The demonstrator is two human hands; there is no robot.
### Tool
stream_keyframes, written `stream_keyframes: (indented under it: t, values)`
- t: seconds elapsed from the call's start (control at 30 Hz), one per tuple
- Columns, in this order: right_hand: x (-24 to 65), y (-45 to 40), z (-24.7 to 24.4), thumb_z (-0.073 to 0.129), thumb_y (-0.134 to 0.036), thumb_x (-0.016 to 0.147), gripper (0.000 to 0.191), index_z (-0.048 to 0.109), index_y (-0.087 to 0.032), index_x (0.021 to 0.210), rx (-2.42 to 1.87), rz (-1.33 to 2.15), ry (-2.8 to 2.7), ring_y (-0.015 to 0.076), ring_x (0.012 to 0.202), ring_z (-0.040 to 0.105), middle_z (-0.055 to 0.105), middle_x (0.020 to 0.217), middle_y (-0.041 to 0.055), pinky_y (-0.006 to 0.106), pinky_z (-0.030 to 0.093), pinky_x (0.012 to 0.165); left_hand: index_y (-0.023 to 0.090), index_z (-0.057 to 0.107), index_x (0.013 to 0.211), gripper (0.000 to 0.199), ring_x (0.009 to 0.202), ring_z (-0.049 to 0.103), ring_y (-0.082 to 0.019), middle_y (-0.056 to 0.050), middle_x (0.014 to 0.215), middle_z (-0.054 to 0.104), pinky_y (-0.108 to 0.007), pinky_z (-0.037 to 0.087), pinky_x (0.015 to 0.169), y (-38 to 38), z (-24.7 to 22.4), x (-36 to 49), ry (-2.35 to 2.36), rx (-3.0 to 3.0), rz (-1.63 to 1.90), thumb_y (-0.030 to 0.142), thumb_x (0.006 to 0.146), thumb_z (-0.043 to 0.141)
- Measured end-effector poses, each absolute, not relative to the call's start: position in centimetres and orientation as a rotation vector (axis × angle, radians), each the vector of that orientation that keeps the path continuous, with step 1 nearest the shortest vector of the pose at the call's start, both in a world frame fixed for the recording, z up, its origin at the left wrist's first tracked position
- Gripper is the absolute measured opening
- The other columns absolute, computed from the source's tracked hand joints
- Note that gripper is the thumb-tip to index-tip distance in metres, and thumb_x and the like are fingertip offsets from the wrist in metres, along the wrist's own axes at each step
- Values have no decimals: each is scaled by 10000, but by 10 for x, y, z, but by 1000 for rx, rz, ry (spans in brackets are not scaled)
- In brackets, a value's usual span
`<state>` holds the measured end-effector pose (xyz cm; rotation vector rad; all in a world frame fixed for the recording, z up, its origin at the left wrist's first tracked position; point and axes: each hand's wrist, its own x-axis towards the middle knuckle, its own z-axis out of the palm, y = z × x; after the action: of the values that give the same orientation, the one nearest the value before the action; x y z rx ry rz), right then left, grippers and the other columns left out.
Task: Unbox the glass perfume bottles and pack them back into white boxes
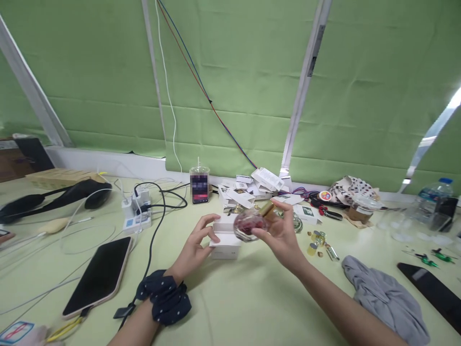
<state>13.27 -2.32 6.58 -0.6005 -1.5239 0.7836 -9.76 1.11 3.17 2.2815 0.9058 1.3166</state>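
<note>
In the middle of the head view, my right hand (283, 233) grips a small round glass bottle (248, 225) with reddish content and a gold-coloured neck or cap, which looks like a perfume bottle. The bottle is tilted, its gold end towards my palm. Just left of it, my left hand (198, 242) holds a small white carton (225, 250) by its side and upper edge, with the thumb and fingers on it. The carton's flap stands up at the back. The bottle is close to the carton and partly overlaps it in view; whether they touch, I cannot tell.
Behind my hands lies a heap of white cartons (248, 190). To the right are gold and glass small parts (319, 242), pliers (331, 214) and a grey cloth (385, 298). A phone (99, 276), black cable (156, 240) and power strip (137, 221) lie left. A cup (200, 185) stands behind.
</note>
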Motion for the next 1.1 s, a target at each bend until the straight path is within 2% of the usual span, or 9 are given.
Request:
stream_keyframes:
  t: [0.13,0.37,0.5,0.6,0.77,0.87,1.0,1.1]
  values:
    - [95,1,67,647,-294,813,508,312,-271,1195,-599,546,-1637,207,986,616,546,1097,82,390,512,883,216,558,681,160,1256,430,-277,-104,1280,473,-462,392,1020,13,30,-98,845,2155,1302,286,824,575]
    - [98,29,36,669,-226,782,479,406,-250,1182,-679,400,-1762,242,1049,579,548,1176,96,411,466,888,203,598,698,150,1067,522,-234,-86,1054,466,-398,452,926,15,27,-99,886,2101,1343,285,822,587]
    - [105,26,45,671,-235,777,384,491,-234,1117,-803,374,-1976,239,938,602,622,1068,75,402,452,842,198,595,696,135,1028,523,-215,-67,1009,457,-374,459,895,15,26,-99,898,2092,1379,210,826,561]
    - [103,27,52,663,-239,780,313,526,-216,1060,-810,395,-2055,210,833,606,642,959,49,358,452,781,192,581,695,130,1001,529,-203,-58,1007,459,-351,464,865,17,23,-99,876,2077,1417,180,822,552]
    - [100,33,47,604,-239,824,165,559,-203,979,-747,436,-2062,182,817,593,626,913,46,298,455,739,186,570,697,123,1009,527,-197,-54,1013,464,-328,449,869,19,19,-99,833,2069,1433,135,808,555]
    - [101,33,40,576,-250,851,153,575,-200,995,-734,422,-2072,171,790,584,620,872,44,293,457,730,187,565,691,127,1022,523,-199,-54,1022,467,-330,443,882,20,17,-99,830,2061,1445,128,803,562]
    - [101,31,37,564,-255,863,150,599,-197,997,-723,439,-2052,161,776,590,639,907,59,294,468,729,186,565,683,139,1074,521,-211,-63,1064,456,-349,433,919,20,17,-98,821,2033,1447,126,808,551]
    - [100,29,35,562,-251,864,146,617,-201,990,-689,449,-2026,174,831,604,656,946,71,303,477,739,181,570,688,135,1123,520,-226,-79,1166,427,-364,421,953,20,17,-97,797,2000,1435,136,814,557]
